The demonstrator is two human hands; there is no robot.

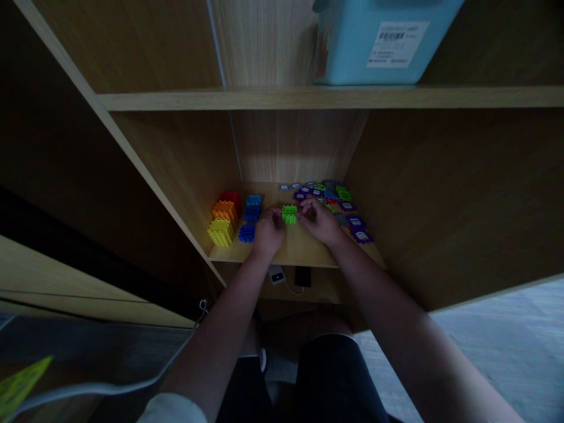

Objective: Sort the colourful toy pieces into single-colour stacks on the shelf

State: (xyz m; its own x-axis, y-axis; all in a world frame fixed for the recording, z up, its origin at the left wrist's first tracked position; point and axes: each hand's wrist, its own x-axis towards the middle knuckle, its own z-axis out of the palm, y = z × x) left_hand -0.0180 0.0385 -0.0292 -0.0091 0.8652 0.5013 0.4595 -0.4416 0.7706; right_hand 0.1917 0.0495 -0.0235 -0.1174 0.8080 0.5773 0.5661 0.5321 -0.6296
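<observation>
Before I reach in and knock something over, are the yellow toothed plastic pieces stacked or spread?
Stacked: the yellow toothed plastic pieces sit in one compact block, edges lined up, on the middle wooden shelf.

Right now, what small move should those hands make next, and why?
Probably the right hand should reach for the loose green pieces on the right and bring one to the green stack. That stack sits between the right hand and the left hand, and the yellow and orange pieces at left are grouped by colour, so matching greens seems sensible.
</observation>
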